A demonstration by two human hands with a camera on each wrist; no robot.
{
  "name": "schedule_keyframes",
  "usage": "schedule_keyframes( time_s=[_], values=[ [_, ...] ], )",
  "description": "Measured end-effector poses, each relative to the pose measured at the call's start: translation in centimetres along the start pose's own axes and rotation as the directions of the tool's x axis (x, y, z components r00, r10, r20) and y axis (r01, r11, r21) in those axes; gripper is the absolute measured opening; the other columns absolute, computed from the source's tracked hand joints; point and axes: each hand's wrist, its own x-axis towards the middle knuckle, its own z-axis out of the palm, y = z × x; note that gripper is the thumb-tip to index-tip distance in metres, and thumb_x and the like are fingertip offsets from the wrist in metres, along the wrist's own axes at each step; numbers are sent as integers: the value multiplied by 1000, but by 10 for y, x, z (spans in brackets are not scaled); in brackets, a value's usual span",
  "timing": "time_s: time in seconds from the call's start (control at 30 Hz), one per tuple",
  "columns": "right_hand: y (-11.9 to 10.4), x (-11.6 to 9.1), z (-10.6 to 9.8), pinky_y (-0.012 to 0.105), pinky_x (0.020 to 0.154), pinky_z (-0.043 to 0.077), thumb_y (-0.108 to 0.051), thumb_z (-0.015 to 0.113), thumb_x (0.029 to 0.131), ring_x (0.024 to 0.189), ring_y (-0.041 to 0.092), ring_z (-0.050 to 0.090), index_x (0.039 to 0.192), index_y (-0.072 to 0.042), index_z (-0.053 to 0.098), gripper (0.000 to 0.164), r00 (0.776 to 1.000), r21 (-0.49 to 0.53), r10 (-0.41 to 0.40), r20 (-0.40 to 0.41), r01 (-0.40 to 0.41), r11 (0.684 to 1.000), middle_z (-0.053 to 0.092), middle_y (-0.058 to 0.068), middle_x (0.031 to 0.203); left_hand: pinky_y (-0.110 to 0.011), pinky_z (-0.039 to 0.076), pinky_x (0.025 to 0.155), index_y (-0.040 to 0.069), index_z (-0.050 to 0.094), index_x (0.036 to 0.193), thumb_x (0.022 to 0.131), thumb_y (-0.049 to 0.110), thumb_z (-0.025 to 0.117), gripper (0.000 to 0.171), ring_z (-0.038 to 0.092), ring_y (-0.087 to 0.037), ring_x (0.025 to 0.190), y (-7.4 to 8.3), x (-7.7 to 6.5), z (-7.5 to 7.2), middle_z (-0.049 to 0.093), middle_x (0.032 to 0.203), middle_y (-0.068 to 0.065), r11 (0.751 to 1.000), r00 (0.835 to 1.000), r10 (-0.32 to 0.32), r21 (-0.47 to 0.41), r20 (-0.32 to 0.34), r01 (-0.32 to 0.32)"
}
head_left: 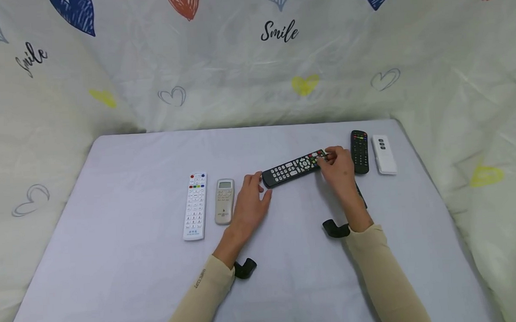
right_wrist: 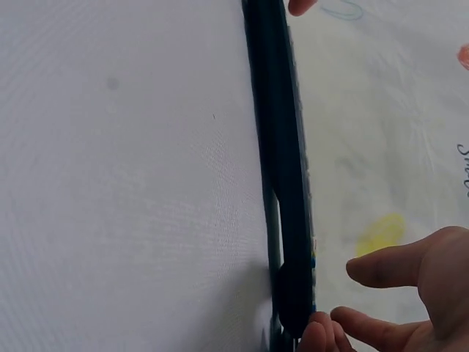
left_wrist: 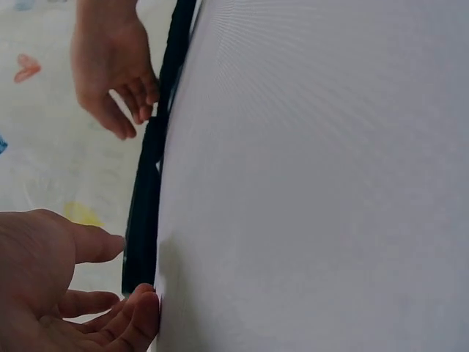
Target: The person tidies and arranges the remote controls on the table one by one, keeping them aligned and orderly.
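Observation:
A long black remote control with white, red and green buttons lies at a slant between my two hands. At its left end is my left hand, fingertips at the remote's edge; in the left wrist view the thumb stands apart from it. My right hand is at the other end. Seen from the right wrist, its fingertips touch the remote near its end, while the thumb is lifted clear. Neither hand is closed around it.
Left of my left hand lie a white remote and a beige remote with a small display. Beyond my right hand are a black remote and a white one. Another dark object is mostly hidden under my right wrist.

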Motion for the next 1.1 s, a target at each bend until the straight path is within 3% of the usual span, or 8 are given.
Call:
schedule_keyframes(
  time_s=[0.33, 0.6, 0.73, 0.93, 1.1],
  values=[
    [2, 1, -8, 41, 85, 40, -22, 62, 101, 103, 34, 50, 134, 13, 59, 48, 999, -150, -10, 30, 14, 989, 56, 23, 109, -32, 53, 80, 8, 43, 157, 102, 26, 68, 63, 62, -18, 95, 2, 7, 3, 58, 134, -11, 999, 1000, 1, 45, 7, -2],
    [2, 2, -9, 35, 78, 40, -22, 63, 100, 99, 33, 50, 133, 14, 60, 49, 996, -185, -8, 90, 25, 982, 55, 21, 103, -26, 48, 70, 10, 48, 155, 100, 28, 71, 63, 61, -15, 91, 3, 10, 5, 58, 133, -10, 997, 1000, -4, 75, -9, 5],
    [3, 2, -10, 30, 72, 42, -25, 64, 100, 90, 27, 55, 138, 12, 57, 53, 992, -178, 7, 125, 16, 984, 54, 21, 108, -24, 45, 66, 11, 51, 152, 99, 27, 73, 60, 58, -15, 84, 2, 9, 6, 57, 126, -9, 999, 1000, -15, 47, -23, 16],
    [6, 2, -12, 21, 56, 49, -21, 66, 100, 53, 9, 63, 144, 7, 53, 53, 985, -54, 1, 170, 8, 999, 55, 25, 117, -23, 42, 64, 13, 53, 150, 97, 27, 76, 59, 54, -14, 78, 0, 7, 5, 56, 118, -7, 999, 999, -37, -7, -30, 37],
    [7, 2, -11, 20, 54, 54, -19, 66, 101, 60, 14, 72, 146, 2, 49, 53, 986, 49, -18, 164, 10, 999, 60, 27, 119, -23, 41, 63, 15, 55, 148, 96, 27, 77, 59, 52, -13, 76, -2, 7, 5, 57, 113, -7, 998, 999, -42, -41, -32, 40]
  ],
)
